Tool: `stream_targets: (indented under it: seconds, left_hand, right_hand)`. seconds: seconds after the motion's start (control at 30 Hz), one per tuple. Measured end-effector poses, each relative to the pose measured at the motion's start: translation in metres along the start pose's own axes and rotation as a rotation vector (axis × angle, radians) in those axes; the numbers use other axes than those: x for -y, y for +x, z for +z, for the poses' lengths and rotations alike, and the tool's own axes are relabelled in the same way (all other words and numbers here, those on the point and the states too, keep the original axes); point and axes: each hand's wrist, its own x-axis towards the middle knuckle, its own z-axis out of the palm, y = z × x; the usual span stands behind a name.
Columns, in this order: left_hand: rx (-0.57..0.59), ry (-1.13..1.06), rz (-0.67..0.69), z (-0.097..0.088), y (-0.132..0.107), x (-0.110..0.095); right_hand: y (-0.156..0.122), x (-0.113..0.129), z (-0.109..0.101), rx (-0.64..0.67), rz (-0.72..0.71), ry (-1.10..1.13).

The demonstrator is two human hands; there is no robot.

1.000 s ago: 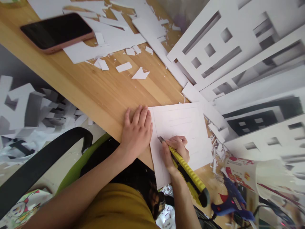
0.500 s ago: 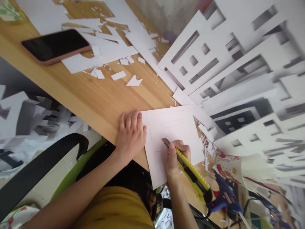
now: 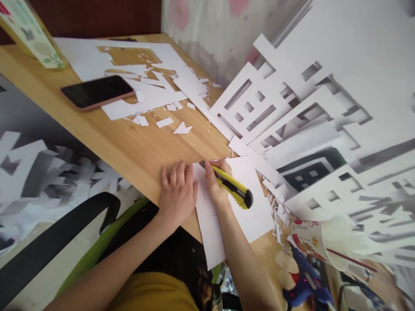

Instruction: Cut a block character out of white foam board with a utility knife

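Observation:
My right hand [image 3: 214,183] grips a yellow and black utility knife [image 3: 234,188], its blade end at the far left part of a white foam board sheet [image 3: 251,211]. Faint pencil lines show on the sheet, and my right forearm covers part of it. My left hand [image 3: 178,190] lies flat at the sheet's left edge, fingers stretched out over the wooden table, holding nothing. The blade tip is mostly hidden by my fingers, so I cannot tell whether it touches the sheet.
A phone [image 3: 97,91] lies at the back left, partly on cut white sheets, with scraps [image 3: 164,122] around it. White panels with cut-out windows [image 3: 249,106] stand at the right. A paper cup [image 3: 308,237] and a blue glue gun [image 3: 304,276] sit at the lower right.
My right hand has moved the knife from the middle of the sheet up and left, to its far left part. My left hand stays in place. The view has tilted upward.

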Motion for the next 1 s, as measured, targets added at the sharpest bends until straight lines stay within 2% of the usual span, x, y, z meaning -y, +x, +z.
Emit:
stream_targets:
  seconds: [0.57, 0.77, 1.0]
  left_hand:
    - [0.050, 0.017, 0.011, 0.002, 0.001, 0.001]
    - [0.052, 0.001, -0.010, 0.003, 0.001, -0.001]
    - [0.047, 0.005, -0.018, 0.010, 0.001, -0.001]
  right_hand:
    - [-0.001, -0.007, 0.006, 0.037, -0.006, -0.074]
    - [-0.002, -0.007, 0.008, 0.052, -0.079, -0.117]
    - [-0.005, -0.011, 0.007, 0.057, -0.097, -0.129]
